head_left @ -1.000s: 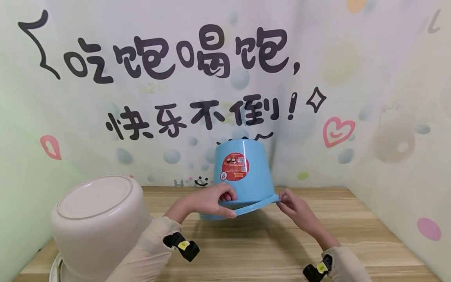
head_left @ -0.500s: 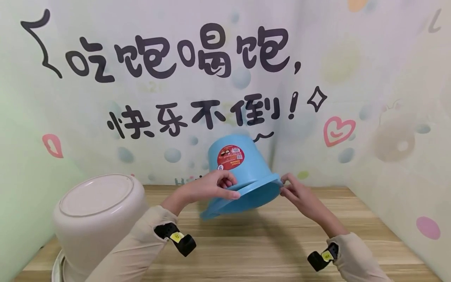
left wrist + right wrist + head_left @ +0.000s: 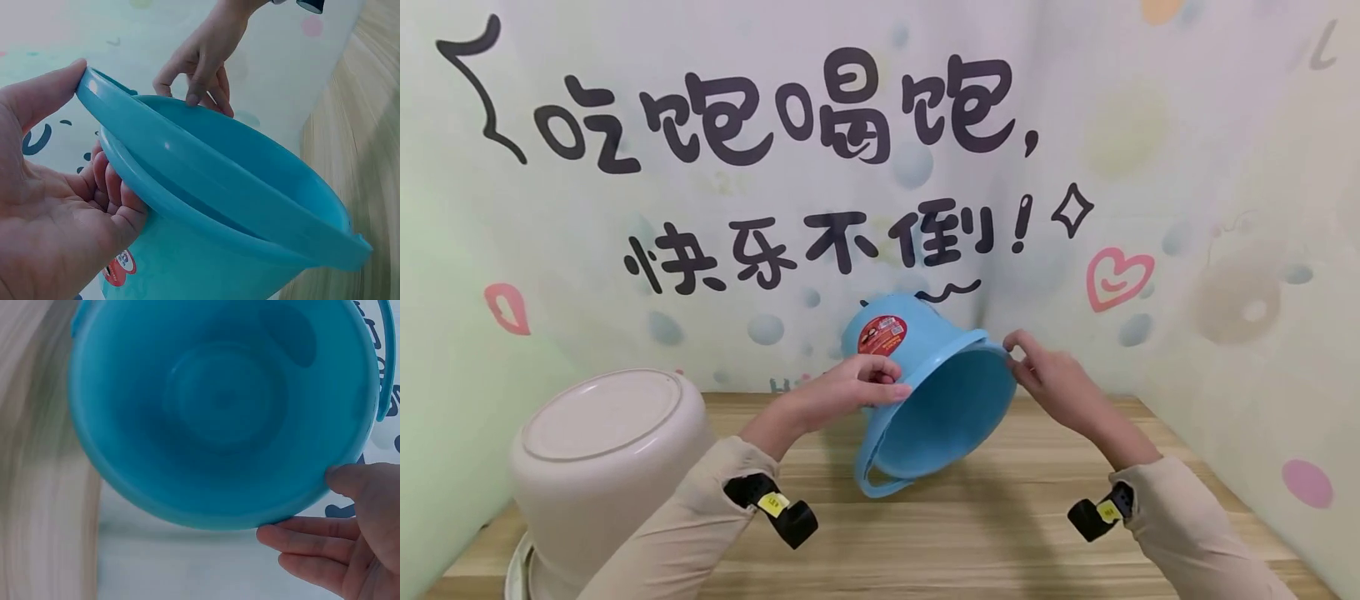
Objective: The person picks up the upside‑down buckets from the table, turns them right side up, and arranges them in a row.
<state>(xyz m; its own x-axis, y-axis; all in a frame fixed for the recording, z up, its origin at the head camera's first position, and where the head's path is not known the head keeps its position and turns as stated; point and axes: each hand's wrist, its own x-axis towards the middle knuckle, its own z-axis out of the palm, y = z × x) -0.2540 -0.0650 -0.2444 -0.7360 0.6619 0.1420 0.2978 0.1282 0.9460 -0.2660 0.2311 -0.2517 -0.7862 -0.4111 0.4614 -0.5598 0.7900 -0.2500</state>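
A light blue plastic bucket with a red round sticker hangs tilted over the table in the head view, its mouth turned down and toward me. My left hand grips the left side. In the left wrist view its thumb presses the bucket's handle, which lies along the rim, while the other fingers curl under the rim. My right hand pinches the opposite edge; the right wrist view shows the thumb inside the rim and fingers outside. The inside looks bare, with only the round base visible.
A large pale pink tub stands upside down at the left of the wooden table, near my left sleeve. A printed cloth wall closes off the back, with side walls left and right.
The bucket has tipped from nearly upside down until its mouth faces me. My right hand has risen and moved right with the rim; my left hand has shifted slightly up.
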